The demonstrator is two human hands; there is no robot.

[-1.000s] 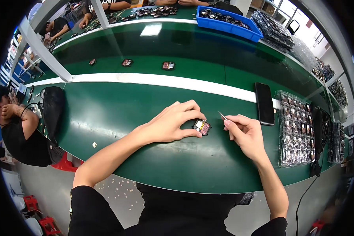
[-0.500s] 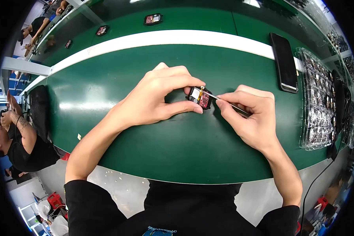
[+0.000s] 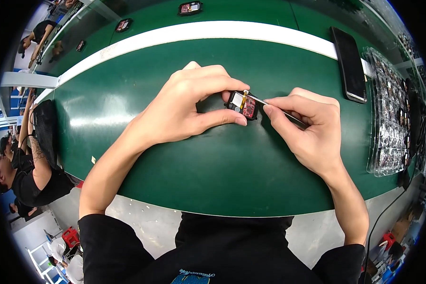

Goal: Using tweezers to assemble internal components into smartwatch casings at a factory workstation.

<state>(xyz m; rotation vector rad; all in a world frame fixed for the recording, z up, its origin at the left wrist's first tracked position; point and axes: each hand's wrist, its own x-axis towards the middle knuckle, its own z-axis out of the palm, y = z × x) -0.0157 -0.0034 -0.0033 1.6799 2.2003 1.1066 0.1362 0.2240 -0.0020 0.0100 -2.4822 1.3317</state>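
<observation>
Closest to you, the grey floor (image 3: pixel 161 227) shows below the near edge of the green table (image 3: pixel 213 180), a few pale bits scattered on it. Take the opened device (image 3: pixel 243 104) as your landmark: it is over the middle of the table, between your hands, though whether its underside rests on the green top cannot be told. Your left hand (image 3: pixel 189 99) grips its black housing from the left, thumb at the lower side, forefinger at the upper; your right hand (image 3: pixel 312 123), just right of it, pinches a thin metal tool (image 3: pixel 296 121) with the tip at the device's upper right part (contact there is too fine to make out). Well left of the device lies a pale scrap (image 3: pixel 93 160); well right of it are a black phone (image 3: pixel 349 66) and a clear plastic tray (image 3: pixel 388 118) of small parts. Beyond it a white strip (image 3: pixel 199 31) crosses, and past that lie three small devices (image 3: pixel 190 8), spaced apart. Far to its left is a co-worker (image 3: pixel 47 189) in black. A second ago your tool stood apart from the device and a blue bin showed beyond; now the tip has reached it, the bin is out of view, and your left hand keeps its grip.
</observation>
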